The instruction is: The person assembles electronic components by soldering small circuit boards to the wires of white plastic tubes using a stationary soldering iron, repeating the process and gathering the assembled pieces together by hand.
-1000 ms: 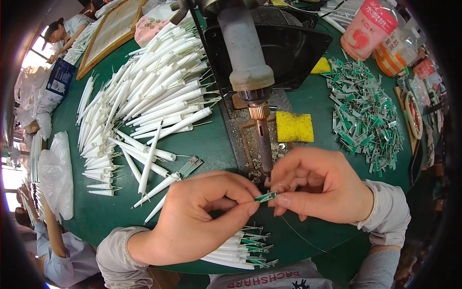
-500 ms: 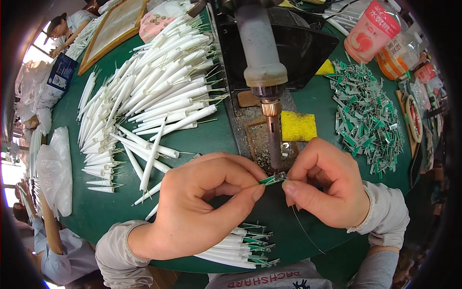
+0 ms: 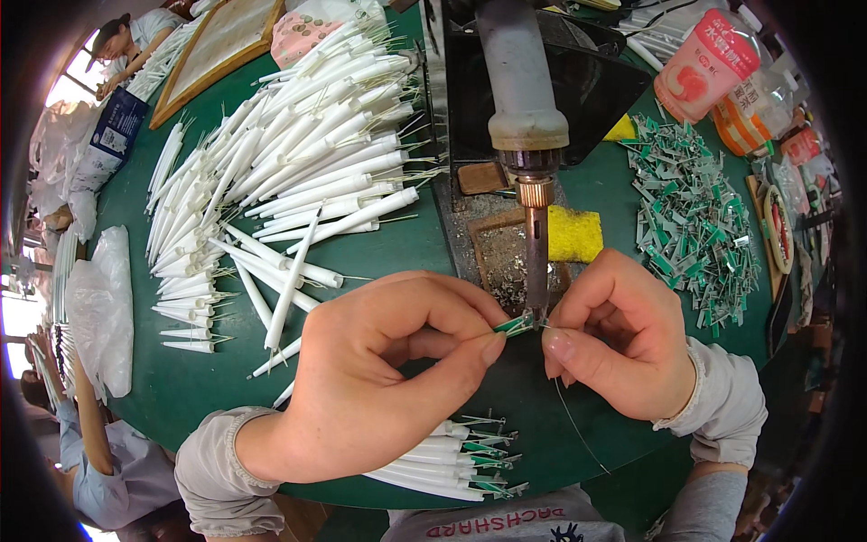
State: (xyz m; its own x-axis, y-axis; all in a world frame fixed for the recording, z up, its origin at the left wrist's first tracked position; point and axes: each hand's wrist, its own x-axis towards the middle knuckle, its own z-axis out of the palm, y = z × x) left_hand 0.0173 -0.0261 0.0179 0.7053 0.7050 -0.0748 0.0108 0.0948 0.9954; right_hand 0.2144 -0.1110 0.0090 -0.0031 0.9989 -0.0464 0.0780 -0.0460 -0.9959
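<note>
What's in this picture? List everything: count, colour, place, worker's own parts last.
Table: one, green, centre
Tapered tubes: many, white, heaped left
Boarded tubes: several, white and green, bottom centre
Loose boards: many, green and silver, right
Soldering iron: one, grey, upper centre
Held board: one, green, left fingertips
Wire: one, grey, below right hand
Sponges: at least two, yellow, right of iron
Bottles: at least two, pink and orange, upper right
Framed panel: one, pale, upper left
Plastic bags: at least two, whitish, left
Other people: at least two, left
Left hand: one, grey sleeve, pinching held board
Right hand: one, grey sleeve, pinching wire
</note>
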